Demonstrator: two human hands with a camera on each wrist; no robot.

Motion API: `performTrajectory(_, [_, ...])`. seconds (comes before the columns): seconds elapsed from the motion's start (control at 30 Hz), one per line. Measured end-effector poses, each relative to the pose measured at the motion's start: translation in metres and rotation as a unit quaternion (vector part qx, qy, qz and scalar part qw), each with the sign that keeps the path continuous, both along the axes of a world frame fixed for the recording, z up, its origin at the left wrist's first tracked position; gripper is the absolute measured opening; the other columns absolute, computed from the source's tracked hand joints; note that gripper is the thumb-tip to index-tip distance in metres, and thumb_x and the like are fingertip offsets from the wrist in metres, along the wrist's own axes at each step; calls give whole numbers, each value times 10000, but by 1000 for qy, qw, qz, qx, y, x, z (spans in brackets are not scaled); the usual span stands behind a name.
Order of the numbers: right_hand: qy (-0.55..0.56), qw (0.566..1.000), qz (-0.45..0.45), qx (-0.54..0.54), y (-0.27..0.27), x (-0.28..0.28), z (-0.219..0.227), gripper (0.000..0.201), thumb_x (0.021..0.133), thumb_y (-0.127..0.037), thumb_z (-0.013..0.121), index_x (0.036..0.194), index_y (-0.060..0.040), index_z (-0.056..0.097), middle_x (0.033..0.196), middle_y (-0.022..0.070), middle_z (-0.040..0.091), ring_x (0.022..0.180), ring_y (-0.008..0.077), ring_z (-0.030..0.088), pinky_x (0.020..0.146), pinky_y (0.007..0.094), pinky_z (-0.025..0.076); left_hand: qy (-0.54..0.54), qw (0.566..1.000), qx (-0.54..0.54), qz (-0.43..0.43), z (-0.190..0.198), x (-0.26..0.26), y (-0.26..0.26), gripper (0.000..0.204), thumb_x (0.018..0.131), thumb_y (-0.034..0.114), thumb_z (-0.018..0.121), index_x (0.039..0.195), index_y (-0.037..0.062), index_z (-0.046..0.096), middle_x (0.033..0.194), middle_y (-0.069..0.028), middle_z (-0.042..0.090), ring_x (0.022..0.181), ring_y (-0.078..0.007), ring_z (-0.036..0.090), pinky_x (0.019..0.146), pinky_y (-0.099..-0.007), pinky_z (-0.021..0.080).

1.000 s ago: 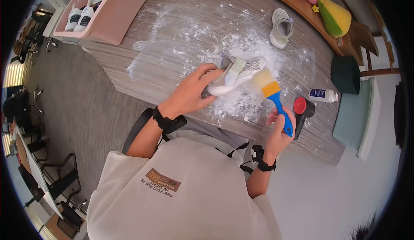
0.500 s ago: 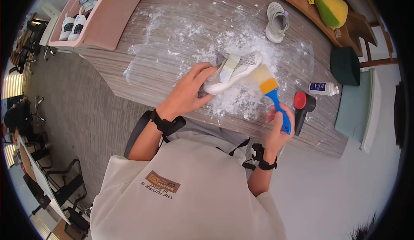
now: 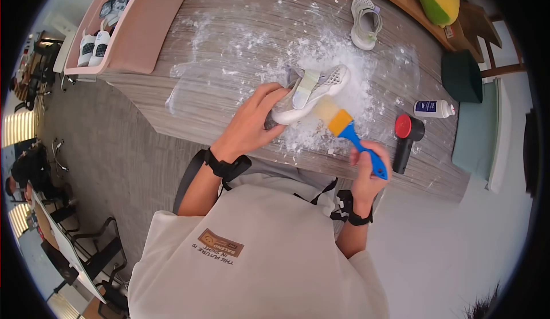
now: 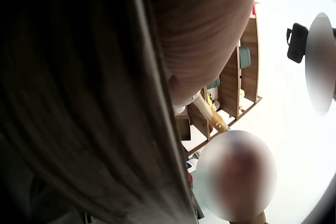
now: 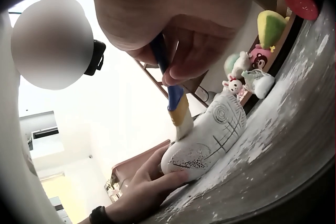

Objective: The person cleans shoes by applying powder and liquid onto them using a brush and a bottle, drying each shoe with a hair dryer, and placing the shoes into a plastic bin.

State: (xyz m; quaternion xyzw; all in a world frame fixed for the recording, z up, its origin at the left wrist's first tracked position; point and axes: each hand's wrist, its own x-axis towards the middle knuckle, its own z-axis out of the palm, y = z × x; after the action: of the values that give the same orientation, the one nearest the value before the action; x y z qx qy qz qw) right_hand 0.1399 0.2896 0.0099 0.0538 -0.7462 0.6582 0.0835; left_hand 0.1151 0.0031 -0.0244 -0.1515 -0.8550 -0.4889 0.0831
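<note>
A pale sneaker (image 3: pixel 289 114) with a light green strap lies on its side over the powdery table, its white sole edge toward me. My left hand (image 3: pixel 249 121) grips it by the heel, thumb under and fingers over the ankle opening. In my right hand (image 3: pixel 369 167) is a paint brush (image 3: pixel 342 123) with a blue handle and yellow ferrule, its pale bristles against the sole's edge near mid-length. The right wrist view shows the patterned white sole (image 5: pixel 212 137) facing that brush. In the left wrist view, the forearm and table edge hide most of the shoe.
White powder (image 3: pixel 321 136) is scattered over the wooden table. The matching shoe (image 3: pixel 365 27) stands farther back. To the right are a black tool with a red round face (image 3: pixel 404 127), a white bottle (image 3: pixel 433 109) and a dark green box (image 3: pixel 462 77). A pink bin (image 3: pixel 140 38) holds shoes at left.
The brush has moved left along the sole, from near the toe toward the heel. My left hand keeps its grip on the sneaker, and the head view has shifted slightly.
</note>
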Motion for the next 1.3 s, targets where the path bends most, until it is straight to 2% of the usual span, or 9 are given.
performTrajectory(0.13, [-5, 998, 9, -55, 0, 5, 5, 149, 953, -9, 629, 1090, 25, 676, 927, 115, 701, 785, 137, 660, 661, 261, 518, 41, 999, 7, 8, -6, -3, 1, 672, 750, 39, 809, 1345, 60, 497, 1351, -165, 536, 1193, -391, 578, 961, -421, 515])
performTrajectory(0.23, [9, 994, 107, 16, -27, 6, 16, 172, 879, 23, 690, 1050, 1, 704, 880, 112, 708, 751, 177, 682, 641, 299, 529, 39, 999, 6, 5, 0, -4, 3, 686, 721, 8, 818, 1324, 55, 494, 1347, -172, 550, 1207, -394, 576, 988, -420, 504])
performTrajectory(0.33, [123, 969, 177, 123, -51, -5, 26, 237, 788, 44, 736, 1011, -36, 729, 843, 106, 704, 707, 234, 684, 625, 336, 531, 26, 999, 9, 17, -4, -2, 5, 707, 695, -19, 824, 1317, 50, 494, 1345, -177, 559, 1217, -390, 576, 1012, -415, 492])
performTrajectory(0.43, [142, 965, 182, 121, -40, -8, 23, 271, 751, 42, 741, 998, -70, 737, 829, 92, 697, 669, 270, 661, 613, 352, 527, 17, 999, 16, 22, -9, 0, 6, 721, 695, -12, 838, 1323, 43, 487, 1353, -179, 553, 1233, -374, 564, 1045, -412, 463])
performTrajectory(0.57, [128, 977, 147, 91, -12, -9, 18, 256, 748, 39, 727, 975, -77, 746, 817, 77, 699, 642, 246, 647, 591, 331, 503, 40, 998, -33, 26, -9, -1, 8, 723, 747, 44, 854, 1359, 31, 469, 1358, -184, 532, 1245, -347, 542, 1081, -414, 420])
performTrajectory(0.83, [38, 997, -64, 24, 6, -27, 0, 203, 906, 27, 662, 1092, -20, 728, 899, 85, 703, 761, 140, 644, 689, 278, 499, -8, 997, -37, 65, -15, 0, 6, 736, 793, 55, 838, 1414, 6, 447, 1339, -159, 527, 1220, -262, 539, 1026, -380, 451])
performTrajectory(0.9, [6, 996, -89, -16, 5, -29, 5, 210, 916, 22, 661, 1112, -19, 724, 922, 83, 706, 764, 138, 642, 692, 275, 502, -8, 997, -30, 68, -16, 0, 7, 729, 785, 68, 839, 1401, 1, 455, 1328, -189, 527, 1212, -329, 540, 1033, -411, 442])
performTrajectory(1.1, [65, 990, 109, 62, 7, -22, 14, 207, 915, 4, 675, 1114, -21, 724, 924, 82, 712, 768, 132, 641, 694, 265, 500, -25, 997, -9, 77, -20, 1, 7, 732, 784, 75, 837, 1402, -3, 453, 1320, -203, 525, 1199, -356, 539, 1022, -423, 442])
performTrajectory(1.3, [-50, 995, -39, -77, 13, -20, -1, 203, 964, -21, 643, 1157, -15, 707, 1022, 87, 716, 820, 100, 646, 708, 247, 508, 2, 997, -37, 67, -18, 1, 7, 724, 784, 64, 829, 1399, 0, 452, 1322, -202, 522, 1208, -359, 530, 1022, -424, 440])
